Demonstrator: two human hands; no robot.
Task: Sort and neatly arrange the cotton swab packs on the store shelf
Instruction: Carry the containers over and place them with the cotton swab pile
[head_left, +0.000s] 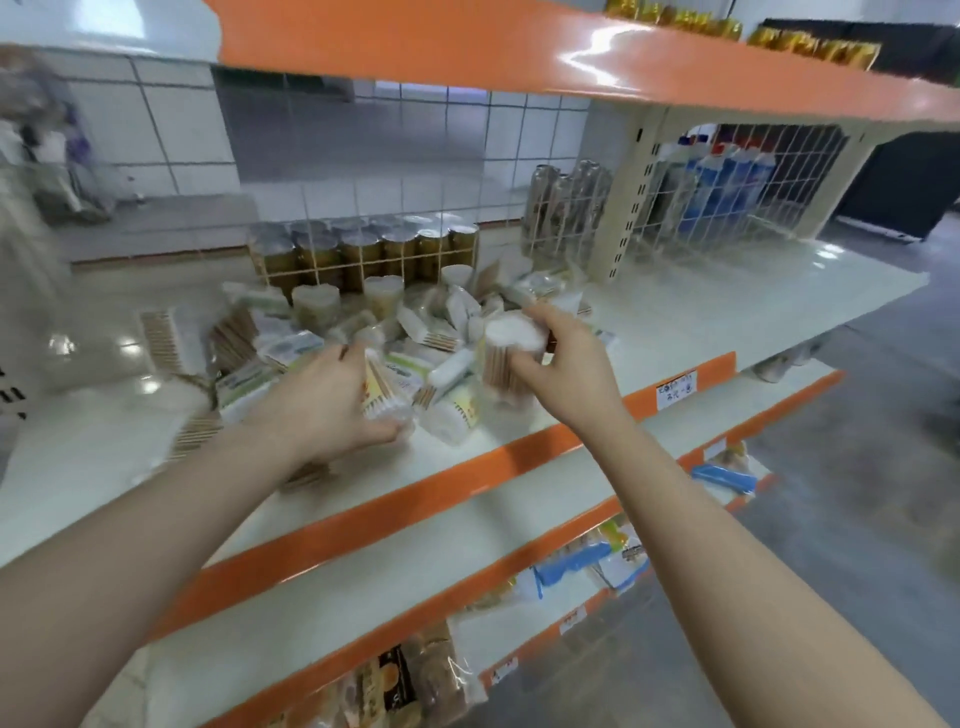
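While lifted, tub (511, 358) within right hand (566, 358).

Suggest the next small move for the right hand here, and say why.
Probably stand the round tub of cotton swabs that the right hand grips beside the upright tubs at the back, since the remaining packs lie jumbled.
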